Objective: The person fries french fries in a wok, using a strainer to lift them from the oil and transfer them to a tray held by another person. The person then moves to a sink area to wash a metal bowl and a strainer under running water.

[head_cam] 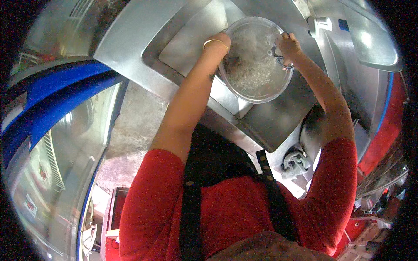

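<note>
Over a stainless steel sink basin (183,49) I hold a round metal pot (258,88), its open top facing up at me. Cloudy greyish patches and a darker stain show inside; whether that is liquid or residue cannot be told. My left hand (223,39), with a yellow band at the wrist, grips the pot's left side, its fingers mostly hidden by the rim. At the right rim my right hand (288,47) is closed around the edge. A dark loop (284,63) and a small grey round-ended part sit by its fingers; what they belong to is unclear.
A flat metal drainboard (277,120) lies to the right of the basin, with a crumpled grey cloth (295,162) below it. A white fitting (321,25) is at the back right. A blue-trimmed glass-door cabinet (75,130) stands on the left, above concrete floor (137,120).
</note>
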`<state>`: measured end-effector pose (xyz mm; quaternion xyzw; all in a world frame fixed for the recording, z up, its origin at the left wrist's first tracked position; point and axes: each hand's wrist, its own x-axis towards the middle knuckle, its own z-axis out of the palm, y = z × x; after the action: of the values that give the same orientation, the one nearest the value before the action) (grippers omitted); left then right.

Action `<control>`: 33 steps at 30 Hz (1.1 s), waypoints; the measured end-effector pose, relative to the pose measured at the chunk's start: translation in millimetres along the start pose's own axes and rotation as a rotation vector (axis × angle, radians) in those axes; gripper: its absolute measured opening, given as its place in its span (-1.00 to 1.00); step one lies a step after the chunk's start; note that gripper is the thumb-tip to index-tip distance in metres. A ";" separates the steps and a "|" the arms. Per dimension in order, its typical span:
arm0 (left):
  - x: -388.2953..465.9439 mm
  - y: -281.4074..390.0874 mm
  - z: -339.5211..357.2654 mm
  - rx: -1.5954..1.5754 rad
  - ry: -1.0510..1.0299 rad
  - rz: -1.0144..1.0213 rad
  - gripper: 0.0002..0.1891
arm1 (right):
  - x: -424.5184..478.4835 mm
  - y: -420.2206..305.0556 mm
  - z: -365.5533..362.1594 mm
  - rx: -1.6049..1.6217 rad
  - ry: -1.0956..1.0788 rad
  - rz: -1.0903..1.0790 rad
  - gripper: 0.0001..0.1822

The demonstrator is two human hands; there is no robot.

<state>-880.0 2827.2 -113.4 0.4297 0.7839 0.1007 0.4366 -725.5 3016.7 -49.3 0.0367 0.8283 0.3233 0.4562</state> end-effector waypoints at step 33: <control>-2.7 7.5 2.5 -0.281 0.086 -0.122 -0.62 | -93.3 -94.0 99.5 1.949 -0.263 -0.228 -0.54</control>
<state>-873.0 2829.2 -109.3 0.3113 0.8047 0.2009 0.4638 -571.7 2959.4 -71.9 0.3518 0.6735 -0.5521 0.3433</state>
